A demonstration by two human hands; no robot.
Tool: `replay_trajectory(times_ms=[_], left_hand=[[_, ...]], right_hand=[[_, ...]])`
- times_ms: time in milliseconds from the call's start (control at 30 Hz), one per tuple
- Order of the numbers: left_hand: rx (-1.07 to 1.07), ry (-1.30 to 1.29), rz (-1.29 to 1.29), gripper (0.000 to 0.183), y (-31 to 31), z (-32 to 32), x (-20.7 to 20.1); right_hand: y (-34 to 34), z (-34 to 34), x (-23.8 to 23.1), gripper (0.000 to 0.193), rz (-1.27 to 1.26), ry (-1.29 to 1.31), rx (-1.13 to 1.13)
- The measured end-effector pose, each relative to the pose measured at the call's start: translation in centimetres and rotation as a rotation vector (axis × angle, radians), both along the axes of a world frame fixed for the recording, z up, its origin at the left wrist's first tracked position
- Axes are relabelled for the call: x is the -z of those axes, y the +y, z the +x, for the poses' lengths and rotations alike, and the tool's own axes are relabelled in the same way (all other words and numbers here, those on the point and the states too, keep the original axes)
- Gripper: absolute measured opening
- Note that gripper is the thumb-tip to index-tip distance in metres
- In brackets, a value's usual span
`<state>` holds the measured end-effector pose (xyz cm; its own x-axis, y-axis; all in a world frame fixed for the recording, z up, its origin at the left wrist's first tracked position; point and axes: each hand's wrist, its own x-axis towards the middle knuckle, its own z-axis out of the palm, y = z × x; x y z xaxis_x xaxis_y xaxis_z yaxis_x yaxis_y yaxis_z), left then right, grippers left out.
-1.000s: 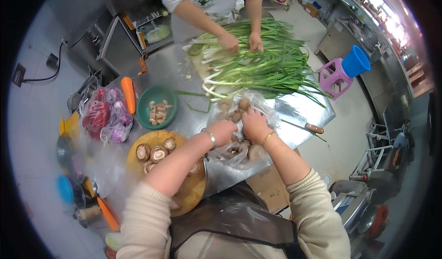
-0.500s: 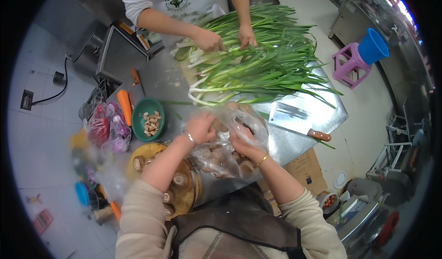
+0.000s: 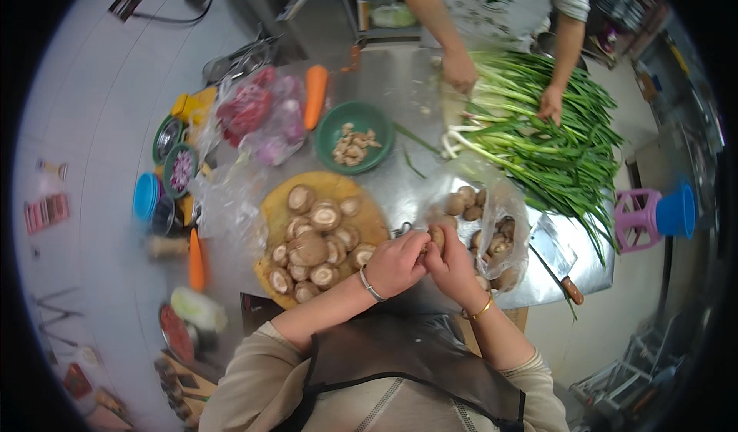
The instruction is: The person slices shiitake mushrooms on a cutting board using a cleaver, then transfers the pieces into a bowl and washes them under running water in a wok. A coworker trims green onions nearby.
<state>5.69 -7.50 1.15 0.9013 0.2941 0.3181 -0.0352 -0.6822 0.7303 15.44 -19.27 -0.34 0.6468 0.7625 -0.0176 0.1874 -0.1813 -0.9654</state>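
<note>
Close together in front of my body, my left hand (image 3: 397, 264) and my right hand (image 3: 455, 269) meet around a brown mushroom (image 3: 437, 237). Both sets of fingers are closed on it, and they hide most of it. To the left, a round wooden board (image 3: 278, 194) bears a heap of mushrooms (image 3: 309, 249), several with pale undersides up. Just right of my hands lies an open clear plastic bag (image 3: 511, 201) with more mushrooms (image 3: 501, 241) in and beside it.
Beyond the board are a green bowl (image 3: 323, 141) of small pale-brown pieces, a carrot (image 3: 315, 98) and bagged red and purple vegetables (image 3: 254, 113). Across the metal table, another person's hands (image 3: 550, 105) work in long green onions (image 3: 530, 147). A cleaver (image 3: 555, 244) lies at right.
My hands have left the plastic bag and come together nearer my body, now with a mushroom between them. The view has swung left, showing more of the board.
</note>
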Motion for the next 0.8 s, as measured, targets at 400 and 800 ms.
replay_trajectory(times_ms=[400, 800], left_hand=[[-0.328, -0.100, -0.559, 0.015, 5.6, -13.1, 0.7], [-0.145, -0.534, -1.677, 0.018, 13.4, -20.8, 1.5]], right_hand=[[8.4, -10.3, -0.3, 0.028, -0.077, 0.201, -0.376], [15.6, -16.1, -2.2, 0.025, -0.020, 0.648, -0.391]])
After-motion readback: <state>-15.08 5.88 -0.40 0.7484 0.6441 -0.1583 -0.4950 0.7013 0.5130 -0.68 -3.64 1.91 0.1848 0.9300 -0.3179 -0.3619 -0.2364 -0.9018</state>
